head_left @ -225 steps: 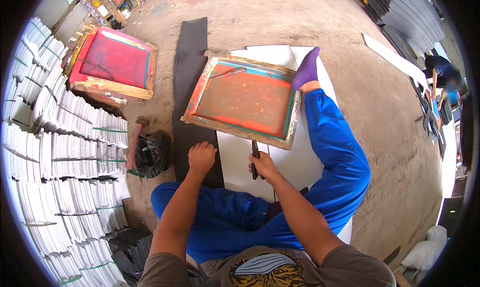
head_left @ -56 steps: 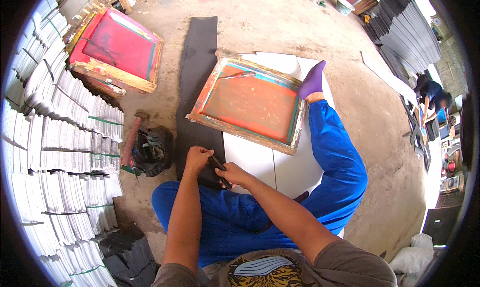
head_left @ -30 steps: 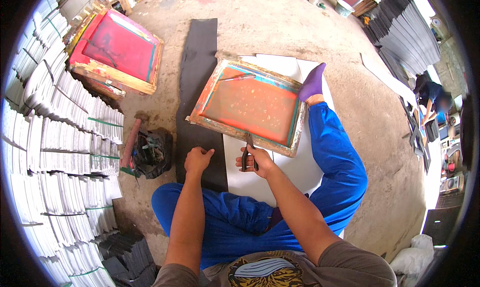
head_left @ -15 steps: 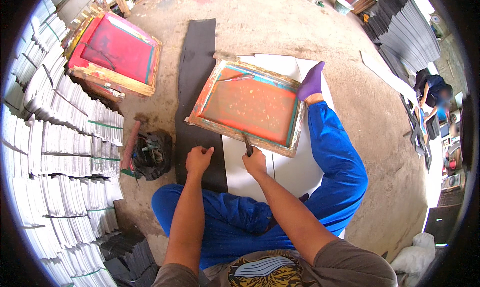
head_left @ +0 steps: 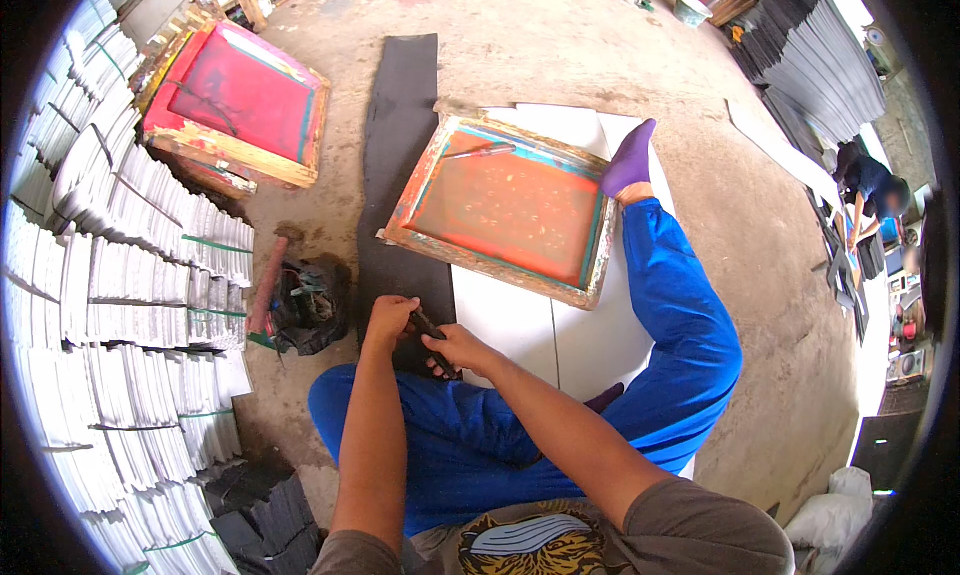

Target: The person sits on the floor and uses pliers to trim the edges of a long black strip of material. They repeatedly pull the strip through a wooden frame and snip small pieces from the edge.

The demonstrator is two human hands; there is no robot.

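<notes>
Hands meet low at centre, just ahead of the knees. Left hand (head_left: pixel 390 320) closes its fingers over the upper end of a small dark tool (head_left: pixel 430 330); right hand (head_left: pixel 455 350) grips the lower end. Both are curled, not spread. What kind of tool it is cannot be told; it is short, black and mostly covered.

The tool sits over the near end of a long black strip (head_left: pixel 400 175) that runs toward 12 o'clock across the concrete floor (head_left: pixel 560 45). At 1 o'clock from the hands a wooden printing screen (head_left: pixel 500 210) with orange mesh rests on white sheets (head_left: pixel 560 335); a thin rod lies in its far corner. A second screen (head_left: pixel 240 105), red, leans at 11 o'clock. At 9 o'clock are a crumpled black bag (head_left: pixel 310 300) and a reddish stick; beyond them, bundled white stacks (head_left: pixel 130 305). The person's blue-trousered leg (head_left: pixel 680 315) stretches toward 1 o'clock, ending in a purple sock (head_left: pixel 630 160).

Judgement: a two-handed adjustment of the tool is in progress. It is best done with the tool held low over the strip, clear of the clean white sheets, and with the grip close to the ends so it does not slip.
</notes>
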